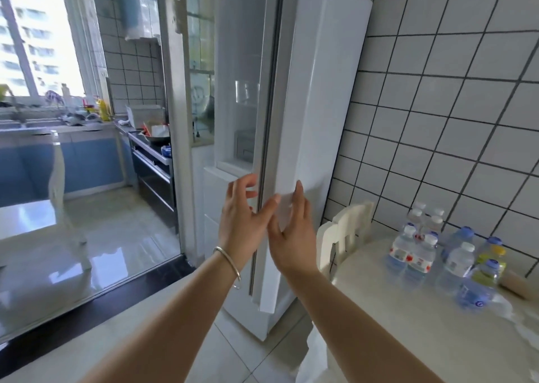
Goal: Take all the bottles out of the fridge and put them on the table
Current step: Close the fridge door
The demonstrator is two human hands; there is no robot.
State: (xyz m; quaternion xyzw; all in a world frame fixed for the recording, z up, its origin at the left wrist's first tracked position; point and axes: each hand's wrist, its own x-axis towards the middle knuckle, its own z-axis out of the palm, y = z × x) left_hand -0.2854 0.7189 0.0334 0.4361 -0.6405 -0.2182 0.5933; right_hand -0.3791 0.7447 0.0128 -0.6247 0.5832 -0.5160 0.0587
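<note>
The white fridge [233,91] stands ahead with its tall door [320,91] swung nearly against the body. My right hand [291,231] lies flat with straight fingers on the door's outer face near its edge. My left hand [242,210] is raised beside the door's edge, fingers spread and relaxed, gripping nothing; a bangle circles its wrist. Several clear plastic bottles [437,254] with white and blue caps stand grouped on the round cream table [408,324] at the right. The fridge's inside is hidden.
A white chair [347,231] stands between fridge and table, against the tiled wall [437,105]. To the left, past a dark threshold [87,309], lies a kitchen with blue cabinets [73,161], a cluttered counter and a window.
</note>
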